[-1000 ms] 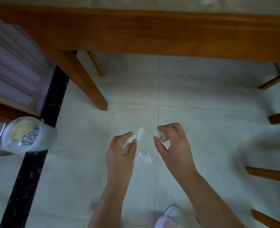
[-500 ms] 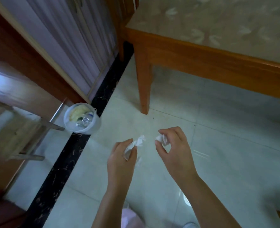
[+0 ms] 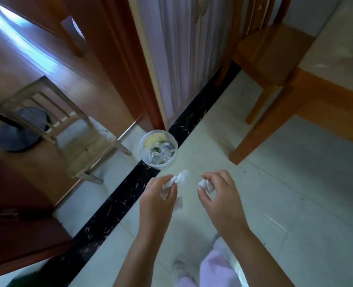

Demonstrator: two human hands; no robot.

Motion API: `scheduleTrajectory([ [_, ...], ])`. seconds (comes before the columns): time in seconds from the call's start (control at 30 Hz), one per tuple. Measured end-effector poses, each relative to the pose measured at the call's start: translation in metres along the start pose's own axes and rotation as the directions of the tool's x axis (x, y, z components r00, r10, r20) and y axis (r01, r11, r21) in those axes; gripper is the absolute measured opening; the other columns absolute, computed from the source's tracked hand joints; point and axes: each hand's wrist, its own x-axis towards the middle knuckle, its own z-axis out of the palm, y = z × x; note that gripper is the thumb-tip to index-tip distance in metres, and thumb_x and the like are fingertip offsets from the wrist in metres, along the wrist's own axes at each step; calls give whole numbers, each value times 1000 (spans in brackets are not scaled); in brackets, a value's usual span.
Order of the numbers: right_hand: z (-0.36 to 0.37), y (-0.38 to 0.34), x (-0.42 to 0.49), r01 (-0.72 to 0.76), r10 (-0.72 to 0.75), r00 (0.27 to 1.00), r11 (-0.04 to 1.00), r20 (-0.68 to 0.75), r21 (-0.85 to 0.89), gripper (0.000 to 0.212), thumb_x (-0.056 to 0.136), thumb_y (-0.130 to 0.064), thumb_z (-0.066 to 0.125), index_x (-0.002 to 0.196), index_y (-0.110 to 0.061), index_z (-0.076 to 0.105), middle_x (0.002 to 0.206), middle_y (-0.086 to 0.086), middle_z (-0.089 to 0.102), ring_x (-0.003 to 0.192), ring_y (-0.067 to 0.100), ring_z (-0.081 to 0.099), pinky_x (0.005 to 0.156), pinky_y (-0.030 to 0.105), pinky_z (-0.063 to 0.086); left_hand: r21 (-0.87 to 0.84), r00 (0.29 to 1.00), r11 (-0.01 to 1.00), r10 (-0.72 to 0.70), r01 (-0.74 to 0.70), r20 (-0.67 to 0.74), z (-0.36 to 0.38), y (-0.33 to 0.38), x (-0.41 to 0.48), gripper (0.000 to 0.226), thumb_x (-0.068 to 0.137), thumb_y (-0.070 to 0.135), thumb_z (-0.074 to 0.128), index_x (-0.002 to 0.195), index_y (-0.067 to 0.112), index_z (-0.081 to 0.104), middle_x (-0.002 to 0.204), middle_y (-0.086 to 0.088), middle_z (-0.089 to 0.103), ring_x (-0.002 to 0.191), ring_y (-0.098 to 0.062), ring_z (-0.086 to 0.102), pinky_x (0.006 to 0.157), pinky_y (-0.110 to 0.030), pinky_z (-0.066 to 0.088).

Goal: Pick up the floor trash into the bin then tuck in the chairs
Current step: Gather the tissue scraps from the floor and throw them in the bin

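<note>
Pinching tissue wad (image 3: 178, 179) w/ left hand (image 3: 157, 201), long axis toward bin (image 3: 158, 149).

Dim interior, cool daylight glare upper left, blurred, warped edges

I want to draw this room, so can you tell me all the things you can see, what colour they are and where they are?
bin: one, clear whitish plastic, on the floor by the black strip, just ahead of the hands
bottles: a few, clear plastic, inside the bin
chair: one, orange-brown wood, top right by the table
table: one, orange-brown wood with a pale top, right side
old chair: one, pale worn wood, left
fan base: one, dark round, behind the old chair
curtain: one, pale lilac, top middle
tissue wads: two, white, one in each hand
left hand: pinching a wad
right hand: pinching a wad
</note>
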Motion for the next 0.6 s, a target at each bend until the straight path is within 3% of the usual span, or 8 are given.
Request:
scheduleTrajectory([
  [0.1,19,-5,33,34,-33,999,999,43,-30,18,79,-9,67,97,-8,63,89,-2,48,75,15,50,63,9,37,-20,998,998,-66,65,-9,-1,-12,30,19,83,3,65,100,8,69,92,-1,65,83,13,55,69,-1,38],
  [0.33,62,-3,125,95,-91,993,994,80,-50,20,78,-9,66,98,-6,64,90,3,54,78,15,50,68,13,36,-7,981,983,-182,182,-67,4,-43,109,17,84,5,65,100,9,69,86,3,63,77,-1,58,64,-3,39],
  [0.43,86,5,151,129,-115,985,987,130,-99,22,74,-14,60,94,-6,64,88,6,57,78,18,53,70,13,38,-19,972,976,-220,219,-89,11,-62,138,15,84,4,65,98,7,69,82,9,58,75,0,57,63,-3,39],
  [0.6,137,20,186,168,-133,963,976,232,-136,22,72,-11,62,93,-5,63,89,9,58,79,26,57,70,23,40,-4,962,964,-265,266,-66,21,-100,183,17,85,5,64,102,5,68,89,-2,61,73,3,53,60,-1,38],
])
